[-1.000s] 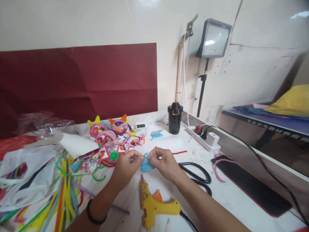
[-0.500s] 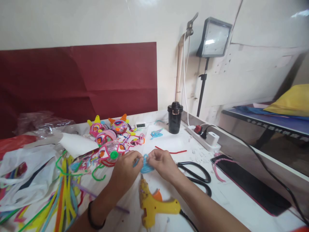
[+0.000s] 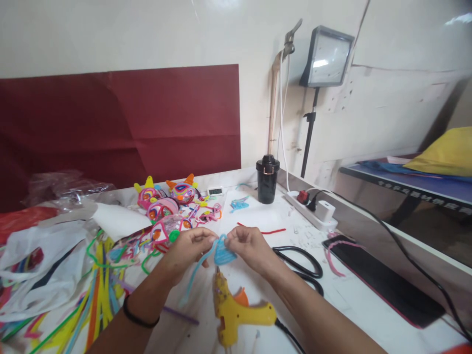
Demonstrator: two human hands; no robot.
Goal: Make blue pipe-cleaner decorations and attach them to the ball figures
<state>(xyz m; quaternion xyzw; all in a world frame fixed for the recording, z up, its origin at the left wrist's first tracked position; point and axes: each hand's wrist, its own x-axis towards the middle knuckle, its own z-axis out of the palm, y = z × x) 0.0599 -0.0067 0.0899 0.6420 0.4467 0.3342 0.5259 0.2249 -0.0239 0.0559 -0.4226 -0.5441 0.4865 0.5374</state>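
A blue fuzzy piece (image 3: 225,254) is between the two hands, over the middle of the table (image 3: 205,307). Its folded part looks like a little fan. The thin end points away from the person, and the wide end points back toward the person. From near the thin end, a long blue tail (image 3: 197,273) slants down to the left, so its loose tip points toward the person. The left hand (image 3: 191,250) pinches the top of the tail with its thumb and finger. Its back faces up, and the other fingers are curled under. The right hand (image 3: 249,248) pinches the right side of the thin end, with its fingers bent in. Both arms reach forward and lean in, so the fingertips are close to each other. A black band (image 3: 138,319) goes around the left wrist. Just below the wide end is a yellow glue gun (image 3: 226,314), lying on its side. Its tip points away from the person, right at the blue folds. Black scissor handles (image 3: 320,269) lie next to the right arm. A bent red stick (image 3: 262,231) lies behind the right hand, and another blue shape (image 3: 239,204) lies farther back, near a black cup (image 3: 267,184).
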